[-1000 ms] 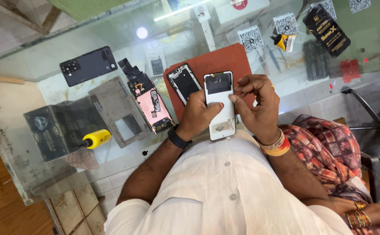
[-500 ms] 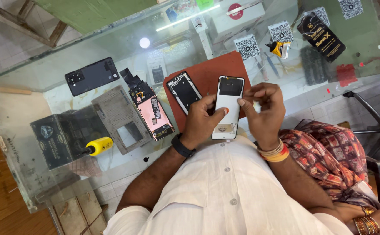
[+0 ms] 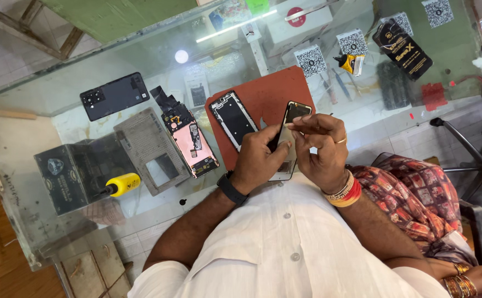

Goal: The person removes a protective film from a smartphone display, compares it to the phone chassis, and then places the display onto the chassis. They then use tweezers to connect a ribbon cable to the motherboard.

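Observation:
Both hands hold a phone screen panel [image 3: 293,113] over the near edge of a red-brown work mat [image 3: 266,94]. The panel is tilted on edge, its dark glossy face toward the right. My left hand [image 3: 257,160], with a black wristband, grips the panel's lower left side. My right hand [image 3: 321,146], wearing a ring and coloured bangles, pinches the panel's right edge with its fingertips. A black phone frame [image 3: 234,118] lies on the mat just left of my hands.
On the glass table lie an opened phone with pink innards [image 3: 191,140], a dark phone back cover [image 3: 115,95], a grey flat box [image 3: 150,152], a yellow-handled screwdriver [image 3: 121,185] on a dark box, small packets and tools. Another person's patterned sleeve [image 3: 417,193] is at right.
The panel has turned from its white back facing me to nearly edge-on with the dark face showing. My right-hand fingers have shifted onto its upper right edge.

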Motion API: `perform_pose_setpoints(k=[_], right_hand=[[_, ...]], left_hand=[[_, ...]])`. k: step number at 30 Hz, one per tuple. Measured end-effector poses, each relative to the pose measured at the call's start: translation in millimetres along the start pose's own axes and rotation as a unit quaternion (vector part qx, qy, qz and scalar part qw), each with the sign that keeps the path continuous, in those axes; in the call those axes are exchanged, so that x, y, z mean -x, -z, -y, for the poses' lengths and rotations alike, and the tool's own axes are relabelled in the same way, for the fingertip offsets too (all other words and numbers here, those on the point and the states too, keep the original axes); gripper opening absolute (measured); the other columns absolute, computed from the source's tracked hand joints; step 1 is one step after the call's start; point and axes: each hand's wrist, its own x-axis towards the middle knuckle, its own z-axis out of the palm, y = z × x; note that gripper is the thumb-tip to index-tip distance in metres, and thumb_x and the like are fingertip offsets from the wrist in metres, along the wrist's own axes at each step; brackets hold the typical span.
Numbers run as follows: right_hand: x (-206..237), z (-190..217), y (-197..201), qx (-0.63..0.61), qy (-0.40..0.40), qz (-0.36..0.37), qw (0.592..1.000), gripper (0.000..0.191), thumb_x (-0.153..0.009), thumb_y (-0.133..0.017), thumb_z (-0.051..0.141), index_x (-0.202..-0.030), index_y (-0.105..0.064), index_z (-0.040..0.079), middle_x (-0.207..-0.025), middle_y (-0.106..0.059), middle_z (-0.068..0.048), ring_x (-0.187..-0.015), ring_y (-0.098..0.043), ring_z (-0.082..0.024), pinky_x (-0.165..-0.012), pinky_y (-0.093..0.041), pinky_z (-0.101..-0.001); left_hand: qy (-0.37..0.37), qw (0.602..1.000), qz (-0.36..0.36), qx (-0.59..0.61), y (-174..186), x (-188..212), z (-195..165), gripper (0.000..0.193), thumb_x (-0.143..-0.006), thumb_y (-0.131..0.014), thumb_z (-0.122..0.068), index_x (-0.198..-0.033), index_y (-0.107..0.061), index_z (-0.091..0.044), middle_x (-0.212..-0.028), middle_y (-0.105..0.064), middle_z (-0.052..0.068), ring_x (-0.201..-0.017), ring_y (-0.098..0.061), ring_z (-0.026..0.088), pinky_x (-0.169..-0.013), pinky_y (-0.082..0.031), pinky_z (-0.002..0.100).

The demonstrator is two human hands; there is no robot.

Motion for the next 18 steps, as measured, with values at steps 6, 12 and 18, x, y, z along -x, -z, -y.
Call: perform_pose_setpoints(k=[6, 12, 18], right_hand=[[2.1, 2.3, -0.8, 0.001, -0.01, 0.008, 1.0, 0.027, -0.095, -0.066, -0.021, -0.092, -0.046, -0.004, -0.125, -0.047, -0.019, -0.121, -0.067, -0.03, -0.095, -0.062, -0.04], [-0.6, 6.1, 0.0, -0.015, -0.03, 0.014, 0.999, 0.025, -0.095, -0.066, -0.021, -0.09, -0.047, -0.005, -0.127, -0.047, -0.019, -0.128, -0.064, -0.033, -0.095, -0.062, -0.0398], [-2.2, 6.2, 1.2, -0.031, -0.06, 0.003, 0.998, 0.03, -0.093, -0.071, -0.018, -0.087, -0.047, -0.002, -0.13, -0.045, -0.017, -0.133, -0.06, -0.034, -0.092, -0.063, -0.0371]], left_hand=[[0.002, 1.0, -0.008, -0.02, -0.1, 0.2, -3.0, 0.027, -0.092, -0.066, -0.006, -0.117, -0.069, 0.002, -0.084, -0.075, 0.015, -0.068, -0.074, 0.015, -0.06, -0.056, 0.03], [0.008, 1.0, -0.004, -0.028, -0.5, -0.8, -3.1, 0.027, -0.091, -0.067, -0.007, -0.117, -0.069, 0.002, -0.08, -0.073, 0.014, -0.065, -0.072, 0.014, -0.057, -0.054, 0.03], [0.004, 1.0, -0.001, -0.029, -3.2, 2.1, -0.7, 0.026, -0.091, -0.068, -0.007, -0.116, -0.069, 0.002, -0.077, -0.071, 0.013, -0.062, -0.069, 0.013, -0.056, -0.053, 0.031]])
